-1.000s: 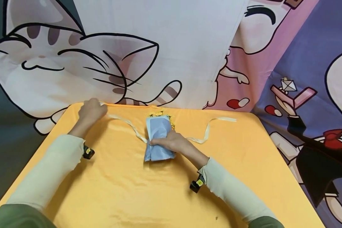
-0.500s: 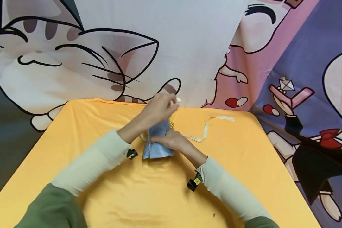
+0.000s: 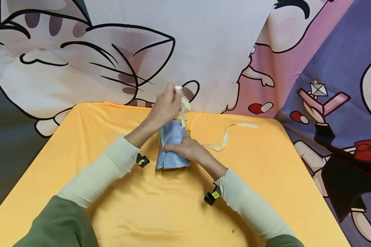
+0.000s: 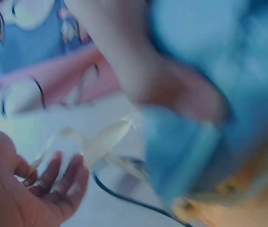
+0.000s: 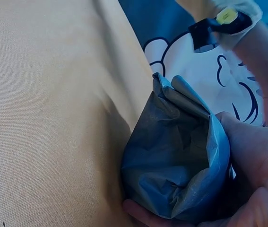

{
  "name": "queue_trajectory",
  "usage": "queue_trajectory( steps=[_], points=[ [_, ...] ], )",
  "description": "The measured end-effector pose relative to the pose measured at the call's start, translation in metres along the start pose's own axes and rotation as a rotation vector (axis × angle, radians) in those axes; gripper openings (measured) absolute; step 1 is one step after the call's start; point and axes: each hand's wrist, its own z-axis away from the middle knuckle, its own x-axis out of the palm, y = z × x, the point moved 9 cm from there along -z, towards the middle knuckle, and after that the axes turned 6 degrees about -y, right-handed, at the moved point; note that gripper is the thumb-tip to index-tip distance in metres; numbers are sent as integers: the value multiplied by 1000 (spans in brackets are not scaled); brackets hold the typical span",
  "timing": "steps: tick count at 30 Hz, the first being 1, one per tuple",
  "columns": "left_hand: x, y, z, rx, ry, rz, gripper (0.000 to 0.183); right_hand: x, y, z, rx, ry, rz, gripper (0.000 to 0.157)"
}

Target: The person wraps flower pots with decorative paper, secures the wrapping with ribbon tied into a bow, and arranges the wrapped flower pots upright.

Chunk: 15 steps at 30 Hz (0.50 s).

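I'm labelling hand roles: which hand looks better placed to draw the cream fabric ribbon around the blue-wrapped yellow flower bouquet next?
Probably left: the left hand pinches the cream ribbon, while the right hand grips the blue-wrapped bouquet and would have to let go.

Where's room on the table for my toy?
There's bare cloth between the left sleeve and right sleeve, in front of the blue bundle, except one dark spot. The far left corner, past the left sleeve, is bare too. The middle is crowded: right hand gripping the bundle, left hand holding ribbon, more ribbon trailing right.
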Motion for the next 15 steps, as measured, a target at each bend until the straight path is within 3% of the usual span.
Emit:
queue_trajectory(
  steps=[5,7,9,12,15],
  points=[
    [-42,-47,0,-85,185,239,32,3,-2,1,13,8,-20,76],
    [-62,-59,4,-117,309,323,33,4,-3,2,8,12,-33,72],
    [-84,-69,13,-134,483,424,31,5,-4,2,-1,9,-58,67],
    [-117,-78,28,-44,743,593,21,7,-7,2,-9,0,-71,65],
    [-138,-76,42,116,886,655,16,10,-9,-1,-13,-13,-69,65]
  ],
)
